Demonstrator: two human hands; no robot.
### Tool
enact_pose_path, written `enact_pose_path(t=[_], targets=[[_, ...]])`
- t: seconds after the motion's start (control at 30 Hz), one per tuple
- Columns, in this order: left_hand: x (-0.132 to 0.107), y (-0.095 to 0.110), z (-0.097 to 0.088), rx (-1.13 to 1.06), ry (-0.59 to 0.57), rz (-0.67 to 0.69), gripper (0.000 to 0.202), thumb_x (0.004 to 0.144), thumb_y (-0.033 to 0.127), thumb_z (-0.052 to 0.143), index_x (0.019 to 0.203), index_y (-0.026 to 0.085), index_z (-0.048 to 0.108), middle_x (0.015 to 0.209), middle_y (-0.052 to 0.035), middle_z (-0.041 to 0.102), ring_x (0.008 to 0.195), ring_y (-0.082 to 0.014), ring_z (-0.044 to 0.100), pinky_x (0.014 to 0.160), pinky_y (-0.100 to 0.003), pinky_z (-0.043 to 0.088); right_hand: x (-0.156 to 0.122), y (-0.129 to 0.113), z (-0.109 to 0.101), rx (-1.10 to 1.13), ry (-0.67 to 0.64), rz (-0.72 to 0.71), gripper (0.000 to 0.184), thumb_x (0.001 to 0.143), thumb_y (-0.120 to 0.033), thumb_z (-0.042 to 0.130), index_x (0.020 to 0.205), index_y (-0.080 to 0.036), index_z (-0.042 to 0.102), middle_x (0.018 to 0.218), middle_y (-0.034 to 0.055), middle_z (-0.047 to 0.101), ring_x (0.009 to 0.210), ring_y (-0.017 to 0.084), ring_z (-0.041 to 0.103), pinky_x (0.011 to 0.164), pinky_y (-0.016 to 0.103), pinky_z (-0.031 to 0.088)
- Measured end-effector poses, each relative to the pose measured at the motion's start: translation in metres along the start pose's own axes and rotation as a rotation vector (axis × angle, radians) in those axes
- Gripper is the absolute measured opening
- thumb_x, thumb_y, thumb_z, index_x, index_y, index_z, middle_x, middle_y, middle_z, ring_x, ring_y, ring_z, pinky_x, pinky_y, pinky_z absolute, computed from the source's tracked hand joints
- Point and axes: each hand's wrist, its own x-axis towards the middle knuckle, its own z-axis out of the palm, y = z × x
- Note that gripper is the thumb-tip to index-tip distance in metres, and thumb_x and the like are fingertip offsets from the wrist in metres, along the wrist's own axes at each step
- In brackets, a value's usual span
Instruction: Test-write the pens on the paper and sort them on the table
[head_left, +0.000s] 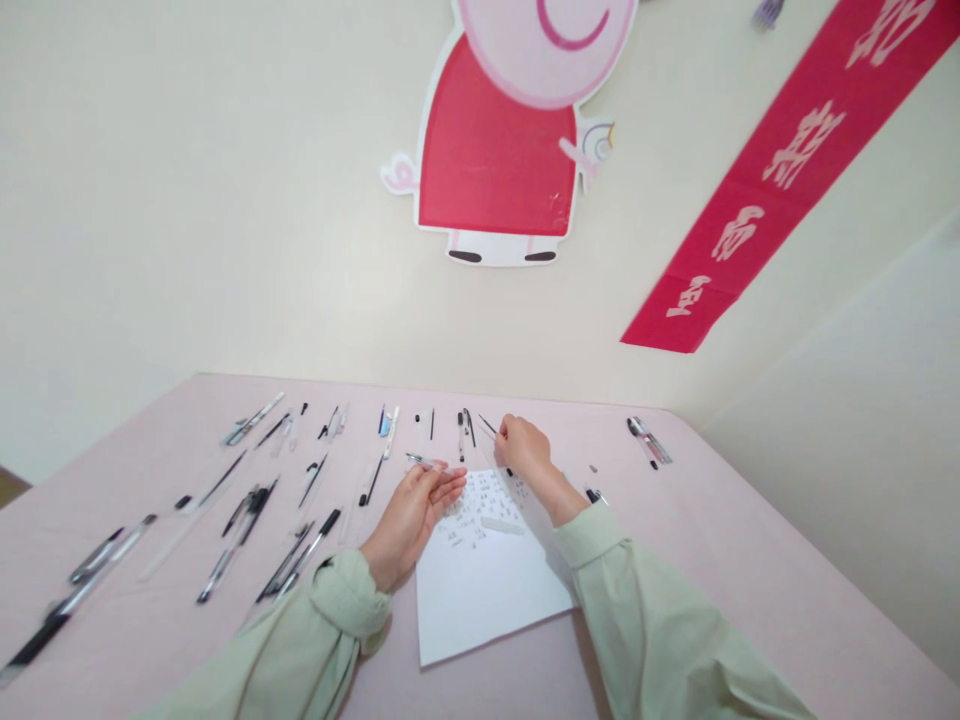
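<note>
My left hand point(414, 512) rests on the left edge of a white sheet of paper point(487, 580) with scribbles on its upper part, and its fingers pinch a thin clear pen part point(422, 461). My right hand point(525, 448) is curled shut at the paper's top edge, pinching a thin dark refill point(489, 425) that points up-left. Both sleeves are pale green. Pens and pen parts point(386, 435) lie just beyond both hands.
A pink table point(750, 560) holds several black and clear pens point(240, 530) spread over its left half, and a small group of pens point(649, 441) at the far right. A cream wall with a cartoon pig cutout point(502, 140) and a red banner point(772, 170) rises behind.
</note>
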Motion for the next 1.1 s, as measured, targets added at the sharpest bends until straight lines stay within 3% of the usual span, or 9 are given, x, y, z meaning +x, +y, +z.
enact_pose_path(t=[0.17,0.27,0.37,0.5,0.63,1.1], targets=[[-0.002,0.001,0.002,0.051,-0.028,0.004,0.009,0.091,0.017,0.055,0.082,0.015,0.057,0.091,-0.0117,0.072,0.082,-0.0149,0.069,0.08,-0.026,0.055,-0.028,-0.007,-0.003,0.394,-0.03,-0.086,0.018,0.086,-0.031,0.045,0.086,-0.018,0.058,0.079,0.0013,0.069,0.054,0.01,0.054,0.052,0.022,0.041],[-0.004,-0.001,0.002,0.08,-0.076,0.008,0.007,0.09,0.017,0.056,0.083,0.015,0.058,0.091,-0.0101,0.072,0.081,-0.015,0.069,0.079,-0.026,0.055,-0.052,-0.014,0.007,0.93,-0.082,-0.033,0.016,0.078,-0.034,0.054,0.077,-0.019,0.053,0.066,-0.0017,0.064,0.042,0.008,0.044,0.042,0.021,0.035],[-0.004,-0.003,0.0,0.078,-0.124,0.016,0.008,0.09,0.016,0.055,0.083,0.015,0.059,0.092,-0.0093,0.071,0.081,-0.0147,0.069,0.079,-0.027,0.055,-0.067,-0.02,0.017,1.172,-0.135,0.042,0.017,0.069,-0.031,0.062,0.078,-0.018,0.053,0.055,-0.0064,0.056,0.042,0.008,0.046,0.041,0.02,0.036],[-0.002,-0.003,-0.003,0.03,-0.111,0.01,0.007,0.089,0.015,0.057,0.083,0.014,0.061,0.092,-0.0091,0.071,0.082,-0.015,0.068,0.079,-0.028,0.055,-0.072,-0.024,0.02,1.264,-0.12,0.081,0.023,0.068,-0.028,0.064,0.088,-0.017,0.057,0.06,-0.0052,0.059,0.052,0.011,0.057,0.051,0.023,0.047],[0.001,0.0,-0.003,-0.065,-0.061,-0.034,0.012,0.089,0.011,0.056,0.079,0.014,0.063,0.085,-0.0062,0.07,0.077,-0.0119,0.067,0.073,-0.022,0.055,-0.071,-0.023,0.021,1.334,-0.015,0.024,0.022,0.071,-0.032,0.067,0.084,-0.019,0.055,0.067,-0.0039,0.06,0.061,0.013,0.063,0.06,0.027,0.053],[0.004,-0.004,-0.004,-0.13,-0.081,-0.088,0.012,0.088,0.008,0.057,0.079,0.012,0.065,0.078,-0.0052,0.069,0.071,-0.0101,0.066,0.068,-0.019,0.056,-0.077,-0.028,0.034,1.153,0.177,-0.058,0.016,0.077,-0.033,0.063,0.081,-0.019,0.056,0.073,-0.0003,0.059,0.068,0.014,0.058,0.06,0.025,0.048]])
